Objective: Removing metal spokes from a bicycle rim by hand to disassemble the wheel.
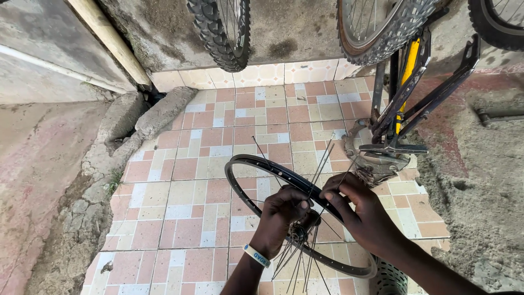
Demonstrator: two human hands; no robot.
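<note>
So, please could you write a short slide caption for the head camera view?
Both hands, left and right, handle loose spokes at a bare bicycle rim over tiled floor.

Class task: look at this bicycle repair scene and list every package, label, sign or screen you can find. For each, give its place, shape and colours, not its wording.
Printed wristband: on the left hand's wrist, a narrow white band with blue lettering.
Small tyre-wall label: on the black knobbly tyre at the top, a little greenish patch, too small to make out.
No packages, signs or screens are in view.
</note>
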